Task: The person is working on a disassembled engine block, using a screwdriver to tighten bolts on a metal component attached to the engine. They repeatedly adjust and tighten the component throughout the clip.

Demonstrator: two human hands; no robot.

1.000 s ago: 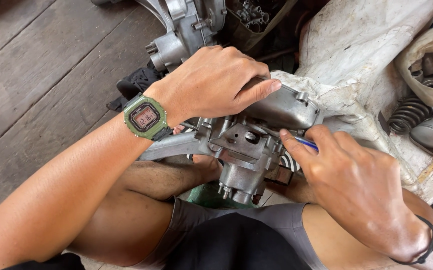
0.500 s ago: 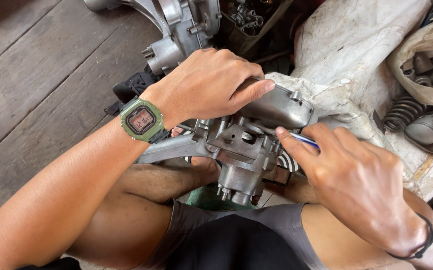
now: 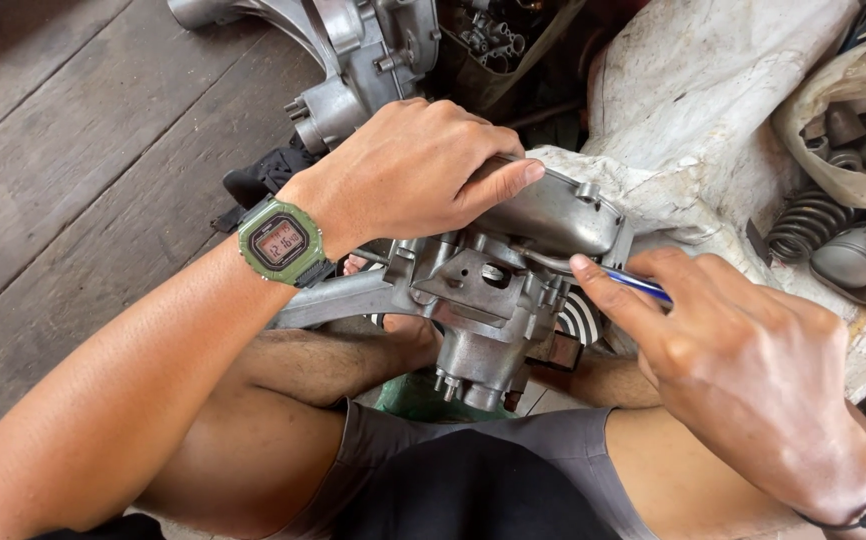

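Gripping ribbed cast-metal engine casing: left hand; right hand pinching blue tool.

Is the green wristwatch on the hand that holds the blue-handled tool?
No. The green wristwatch sits on the left hand, which presses the metal engine casing; the right hand holds the blue-handled tool.
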